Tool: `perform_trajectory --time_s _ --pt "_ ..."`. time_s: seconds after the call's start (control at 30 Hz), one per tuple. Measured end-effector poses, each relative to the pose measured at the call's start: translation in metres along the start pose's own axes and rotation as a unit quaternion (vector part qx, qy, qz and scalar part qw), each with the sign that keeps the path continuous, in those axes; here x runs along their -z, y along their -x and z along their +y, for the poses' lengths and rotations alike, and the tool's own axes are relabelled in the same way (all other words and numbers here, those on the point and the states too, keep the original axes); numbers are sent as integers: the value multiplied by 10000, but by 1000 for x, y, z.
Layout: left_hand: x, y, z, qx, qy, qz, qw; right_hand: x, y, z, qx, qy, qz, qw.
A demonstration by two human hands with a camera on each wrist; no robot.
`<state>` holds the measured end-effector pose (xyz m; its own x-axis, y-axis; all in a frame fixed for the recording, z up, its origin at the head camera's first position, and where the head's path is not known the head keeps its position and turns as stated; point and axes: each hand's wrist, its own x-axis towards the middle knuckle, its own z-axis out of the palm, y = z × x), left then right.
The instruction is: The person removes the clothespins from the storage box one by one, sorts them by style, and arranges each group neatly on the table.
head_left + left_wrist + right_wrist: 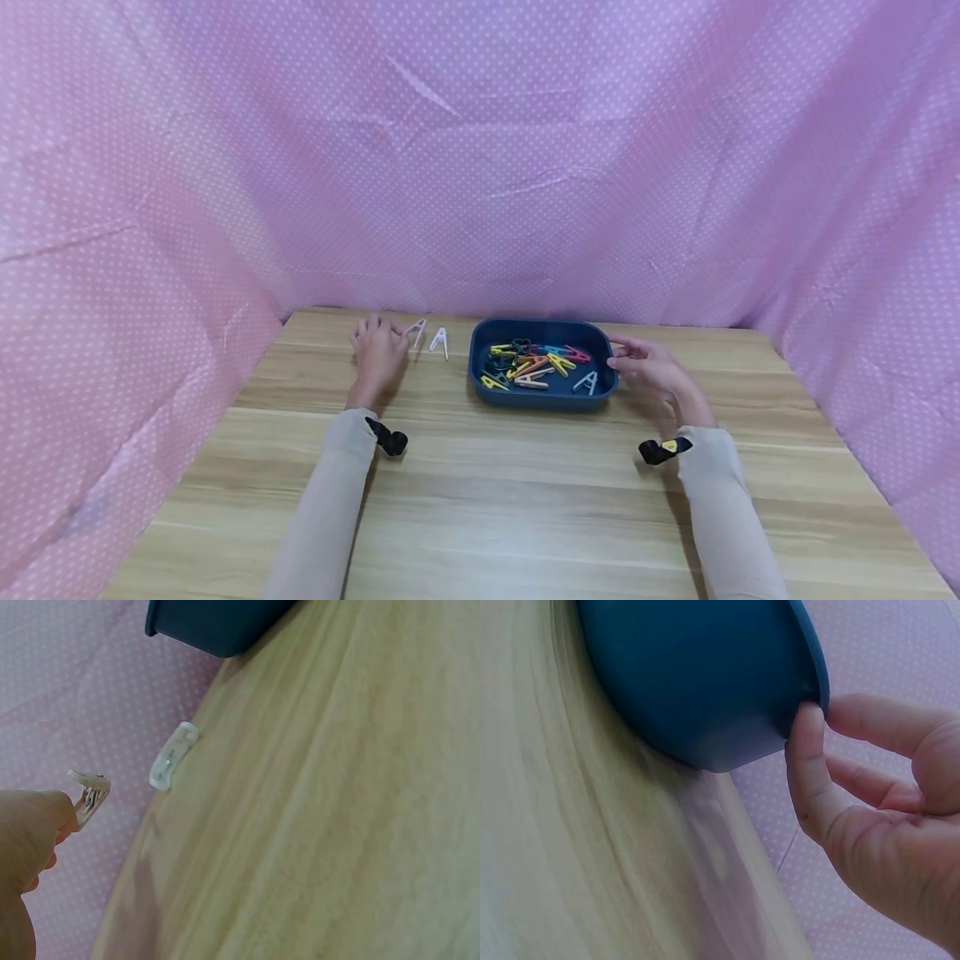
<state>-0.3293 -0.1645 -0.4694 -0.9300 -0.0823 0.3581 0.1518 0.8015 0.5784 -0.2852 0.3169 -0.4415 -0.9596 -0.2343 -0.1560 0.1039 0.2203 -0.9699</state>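
At the table's far left, my left hand (378, 350) pinches a white clothespin (417, 330) between thumb and fingers. In the left wrist view, that clothespin (92, 796) sticks out past the thumb. A second white clothespin (440, 342) lies on the table just right of it. The dark blue bin (543, 402) holds several clothespins in yellow, orange, red, blue and pale colours. At the bin's right end, my right hand (652, 368) grips the rim. The right wrist view shows the thumb (808, 757) on one side of the rim and a finger on the other.
The wood-grain table (517, 500) stretches toward me, with its back edge close behind the bin. Pink dotted cloth (510, 167) hangs behind it and along both sides. Black straps (388, 437) with small devices sit at both cuffs.
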Motion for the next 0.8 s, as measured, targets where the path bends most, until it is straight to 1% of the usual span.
perform_trajectory --time_s 0.27,0.5,0.6,0.7,0.8 --pt "-6 -3 -4 37 -312 -191 9993 0 -1 0 3 -17 -17 10000" --pt "-15 -7 -9 -34 -447 -251 9987 0 -1 0 48 -56 -29 10000" --pt "-18 -7 -10 -9 -521 -308 9982 0 -2 1 38 30 -51 10000" --pt "-19 -7 -10 91 -498 -449 9977 0 -2 3 9 160 -55 9999" --pt "-18 -8 -10 196 -342 -607 9974 1 -1 3 -4 197 -57 9998"
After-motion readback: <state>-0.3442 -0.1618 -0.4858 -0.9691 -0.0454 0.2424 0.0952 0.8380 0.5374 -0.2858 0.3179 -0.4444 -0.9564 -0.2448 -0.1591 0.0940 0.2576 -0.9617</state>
